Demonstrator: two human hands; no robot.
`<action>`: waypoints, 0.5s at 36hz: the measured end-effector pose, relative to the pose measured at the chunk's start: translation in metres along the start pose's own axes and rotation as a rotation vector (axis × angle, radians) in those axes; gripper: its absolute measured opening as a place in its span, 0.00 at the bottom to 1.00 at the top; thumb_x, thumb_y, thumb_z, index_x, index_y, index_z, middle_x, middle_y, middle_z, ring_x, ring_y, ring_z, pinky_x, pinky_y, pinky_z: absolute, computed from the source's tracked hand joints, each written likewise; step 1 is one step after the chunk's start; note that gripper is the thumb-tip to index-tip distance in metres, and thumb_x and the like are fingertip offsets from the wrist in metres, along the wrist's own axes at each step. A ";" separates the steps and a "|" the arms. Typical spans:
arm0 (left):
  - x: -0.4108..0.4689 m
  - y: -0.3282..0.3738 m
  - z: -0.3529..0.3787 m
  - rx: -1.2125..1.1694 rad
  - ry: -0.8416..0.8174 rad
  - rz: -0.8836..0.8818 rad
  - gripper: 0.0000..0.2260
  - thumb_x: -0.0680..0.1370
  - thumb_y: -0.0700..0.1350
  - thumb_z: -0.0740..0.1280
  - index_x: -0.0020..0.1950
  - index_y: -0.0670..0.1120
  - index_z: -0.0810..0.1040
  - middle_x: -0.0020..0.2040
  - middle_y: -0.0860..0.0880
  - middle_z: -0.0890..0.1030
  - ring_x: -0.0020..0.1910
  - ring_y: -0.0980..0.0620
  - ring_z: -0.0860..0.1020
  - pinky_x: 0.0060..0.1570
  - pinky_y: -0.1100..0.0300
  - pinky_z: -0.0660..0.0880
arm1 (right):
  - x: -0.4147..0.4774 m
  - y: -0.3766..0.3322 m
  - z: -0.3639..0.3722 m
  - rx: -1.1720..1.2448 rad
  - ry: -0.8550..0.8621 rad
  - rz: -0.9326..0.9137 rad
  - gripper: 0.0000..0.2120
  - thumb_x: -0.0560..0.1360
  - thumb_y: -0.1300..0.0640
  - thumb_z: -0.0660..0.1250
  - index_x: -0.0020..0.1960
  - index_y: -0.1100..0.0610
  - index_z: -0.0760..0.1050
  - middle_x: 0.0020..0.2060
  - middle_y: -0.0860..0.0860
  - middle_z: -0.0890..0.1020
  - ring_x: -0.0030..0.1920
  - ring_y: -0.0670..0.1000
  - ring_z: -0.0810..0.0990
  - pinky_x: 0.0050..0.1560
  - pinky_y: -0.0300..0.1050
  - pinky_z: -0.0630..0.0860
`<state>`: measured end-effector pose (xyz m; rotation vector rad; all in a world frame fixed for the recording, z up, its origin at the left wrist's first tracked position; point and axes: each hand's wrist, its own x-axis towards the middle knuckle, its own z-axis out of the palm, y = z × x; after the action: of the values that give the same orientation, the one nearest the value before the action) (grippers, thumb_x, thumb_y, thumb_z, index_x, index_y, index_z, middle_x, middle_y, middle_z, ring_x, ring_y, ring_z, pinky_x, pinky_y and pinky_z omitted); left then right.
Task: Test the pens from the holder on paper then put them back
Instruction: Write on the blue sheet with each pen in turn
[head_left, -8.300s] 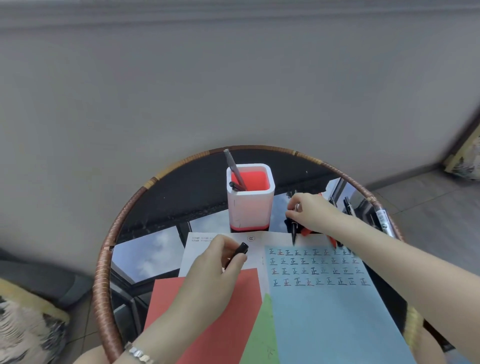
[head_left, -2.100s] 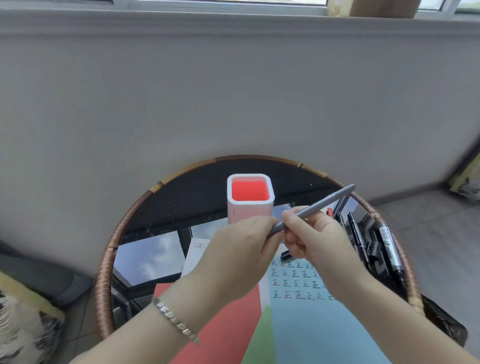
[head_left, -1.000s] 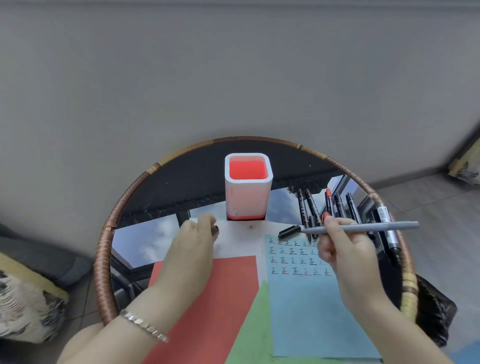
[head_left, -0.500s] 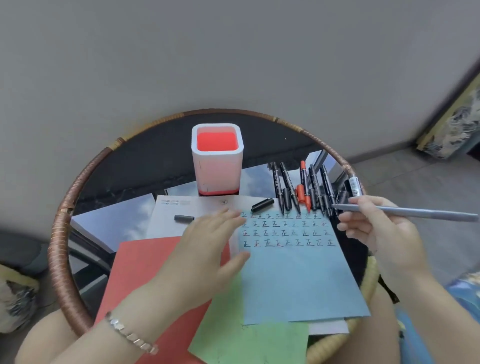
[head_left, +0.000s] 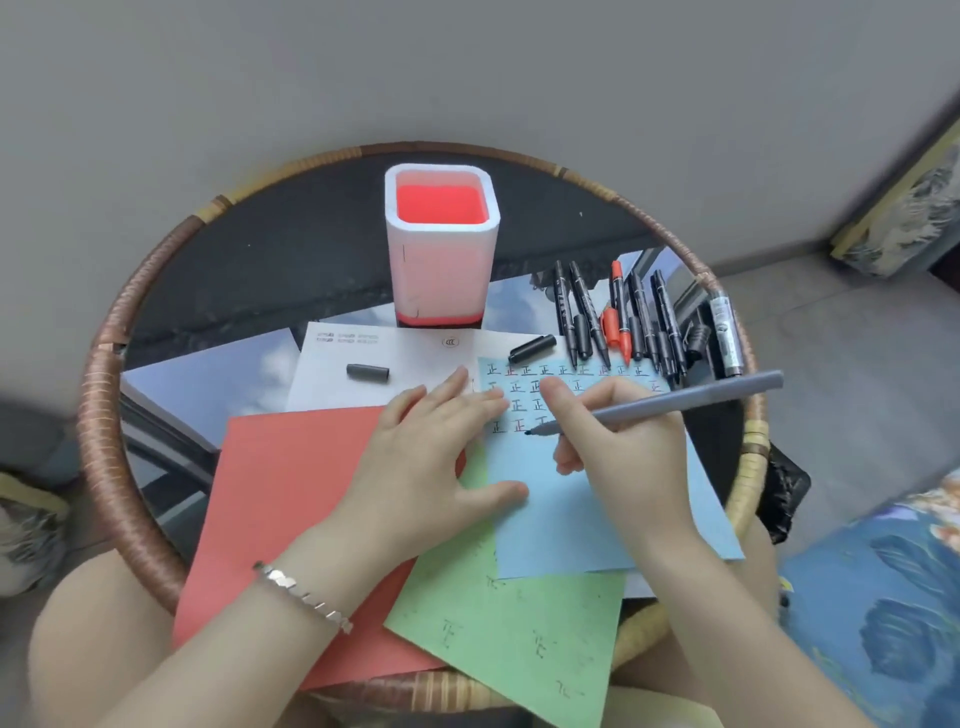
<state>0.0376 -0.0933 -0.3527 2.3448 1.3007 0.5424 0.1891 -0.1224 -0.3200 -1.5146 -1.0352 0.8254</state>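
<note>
Right hand (head_left: 618, 457), pinching grey pen (head_left: 675, 402), has swung tip onto blue paper (head_left: 571, 519); left hand (head_left: 431, 467) flat on paper's left edge. Holder (head_left: 441, 270) empty: likely last test starting.

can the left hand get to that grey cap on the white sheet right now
Probably yes. The left hand lies flat and holds nothing, and the grey cap sits on the white sheet just beyond it, up and to the left, with nothing between them.
</note>
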 end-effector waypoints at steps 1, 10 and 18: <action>0.000 -0.001 0.001 -0.009 0.006 0.000 0.36 0.62 0.69 0.56 0.68 0.57 0.67 0.69 0.64 0.66 0.69 0.68 0.50 0.66 0.66 0.42 | 0.000 0.001 0.005 0.002 0.005 0.006 0.16 0.69 0.52 0.71 0.29 0.59 0.71 0.17 0.50 0.75 0.21 0.45 0.74 0.27 0.33 0.72; -0.001 -0.004 0.003 -0.008 0.039 -0.029 0.35 0.62 0.69 0.58 0.66 0.55 0.70 0.69 0.60 0.69 0.73 0.58 0.55 0.68 0.60 0.46 | 0.004 0.023 0.027 -0.129 0.096 -0.026 0.21 0.71 0.51 0.69 0.24 0.56 0.68 0.16 0.49 0.73 0.21 0.45 0.71 0.31 0.38 0.71; -0.004 -0.003 0.000 0.063 -0.019 -0.061 0.36 0.64 0.70 0.53 0.70 0.58 0.64 0.73 0.62 0.59 0.74 0.60 0.47 0.69 0.59 0.40 | 0.006 0.028 0.024 -0.174 0.121 -0.056 0.20 0.72 0.54 0.67 0.24 0.56 0.68 0.17 0.48 0.74 0.23 0.46 0.72 0.33 0.38 0.71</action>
<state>0.0336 -0.0947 -0.3553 2.3466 1.3948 0.4661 0.1741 -0.1093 -0.3520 -1.6527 -1.0764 0.6099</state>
